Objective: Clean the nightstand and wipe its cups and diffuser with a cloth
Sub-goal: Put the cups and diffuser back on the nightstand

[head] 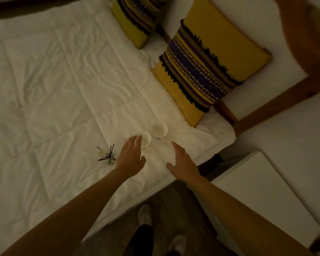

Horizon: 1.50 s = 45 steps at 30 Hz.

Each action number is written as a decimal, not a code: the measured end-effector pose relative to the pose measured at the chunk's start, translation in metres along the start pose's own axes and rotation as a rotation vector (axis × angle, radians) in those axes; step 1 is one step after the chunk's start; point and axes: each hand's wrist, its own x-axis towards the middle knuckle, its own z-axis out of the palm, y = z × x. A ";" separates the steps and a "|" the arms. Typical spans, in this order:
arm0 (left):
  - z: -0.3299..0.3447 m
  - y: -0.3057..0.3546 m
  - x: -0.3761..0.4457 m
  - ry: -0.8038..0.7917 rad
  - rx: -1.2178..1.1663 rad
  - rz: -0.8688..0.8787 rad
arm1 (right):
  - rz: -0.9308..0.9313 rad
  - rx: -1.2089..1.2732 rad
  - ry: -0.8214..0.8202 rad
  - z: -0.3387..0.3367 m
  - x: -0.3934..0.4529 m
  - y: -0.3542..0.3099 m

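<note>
Reed diffuser (107,155) on the white bed (54,89), near its side edge; left hand (131,156), open, fingertips at one cup (145,139); second cup (159,129) just beside; right hand (181,161) spread, empty; white nightstand (262,196) off the bed's corner.

The bed (67,85) is covered in plain white, creased bedding. On it, two cups (159,129) are white, nearly blending with the cloth. Left of the cups, the diffuser (107,156) shows black reeds above a pale base. Beyond the cups, two cushions (207,71) are mustard yellow, each crossed by a band of purple, black and yellow stripes with small white triangles and a dark fringe. Right of the cups, the nightstand (262,191) top is white; the headboard frame (266,108) is reddish-brown wood.
</note>
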 end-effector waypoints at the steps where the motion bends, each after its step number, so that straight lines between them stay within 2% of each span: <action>1: 0.008 -0.002 0.019 0.009 -0.005 -0.001 | -0.002 -0.007 -0.002 0.001 0.023 0.006; 7: 0.063 -0.018 0.097 -0.009 0.137 -0.156 | -0.055 -0.046 0.089 0.003 0.143 0.014; 11: 0.093 -0.033 0.117 0.001 0.233 -0.223 | -0.120 -0.089 0.032 0.016 0.193 0.016; 19: 0.106 -0.031 0.129 0.107 -0.011 -0.239 | -0.175 -0.017 0.088 0.035 0.209 0.040; 24: 0.089 -0.012 0.132 0.059 0.044 -0.170 | -0.187 0.129 0.183 0.012 0.187 0.053; 29: 0.075 0.059 0.148 -0.025 0.090 0.002 | -0.002 0.358 0.388 -0.033 0.121 0.111; 34: 0.096 0.171 0.173 -0.162 0.111 0.262 | 0.271 0.439 0.604 -0.081 0.037 0.223; 40: 0.184 0.317 0.185 -0.314 0.076 0.533 | 0.600 0.408 0.815 -0.121 -0.039 0.351; 45: 0.264 0.408 0.189 -0.457 0.069 0.696 | 0.729 0.440 0.877 -0.132 -0.066 0.427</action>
